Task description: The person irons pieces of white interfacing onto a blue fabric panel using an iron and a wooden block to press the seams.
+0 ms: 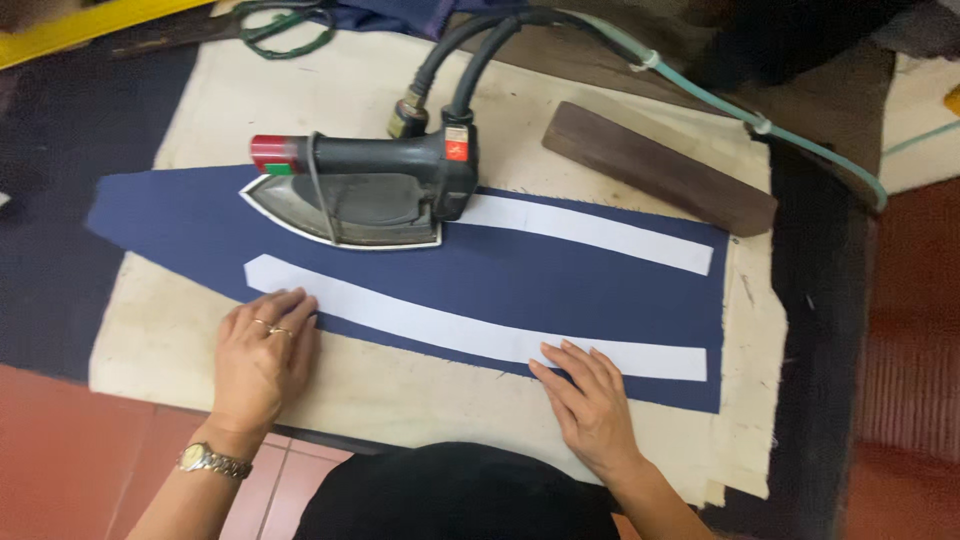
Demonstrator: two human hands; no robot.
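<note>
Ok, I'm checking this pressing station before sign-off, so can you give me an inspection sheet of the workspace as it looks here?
Surface: cream padded cloth, worn and frayed at its right edge, over a dark table.
Job's things: navy fabric piece lying flat; two white strips on it, the near strip and the far strip; iron resting sole down on the navy fabric.
Clutter: dark wooden block at the cloth's back right.
Hands: left hand flat on the near strip's left end; right hand flat at its right part. Neither grips anything.
Cables: two black hoses from the iron; a green tube runs right.
Surroundings: red floor tiles; yellow edge at top left.
</note>
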